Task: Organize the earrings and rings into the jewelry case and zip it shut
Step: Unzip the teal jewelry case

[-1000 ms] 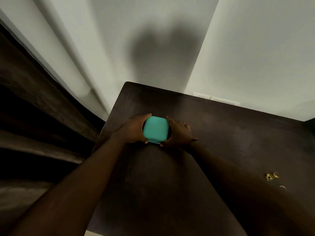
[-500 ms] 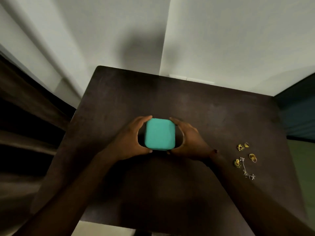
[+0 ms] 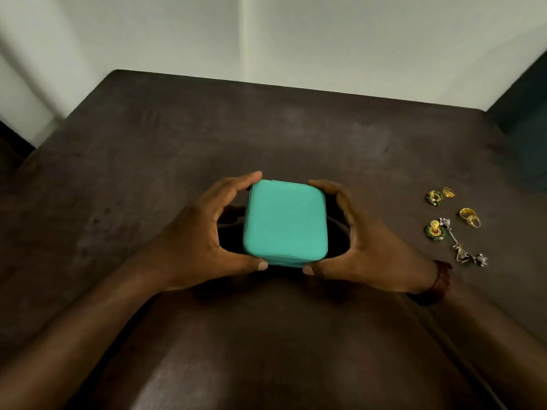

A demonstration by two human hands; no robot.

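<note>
A closed teal jewelry case is held between both hands at the middle of the dark table. My left hand grips its left side, thumb at the near corner and fingers at the far corner. My right hand grips its right side the same way. To the right lie two green-and-gold earrings, a small gold piece, gold rings and a long silver earring.
A white wall runs behind the table's far edge. A dark teal object stands past the table's right corner. A dark beaded bracelet sits on my right wrist.
The view has swung right and down, bringing the jewelry fully into sight. Both hands have kept their grip on the case, which now sits nearer and more centred.
</note>
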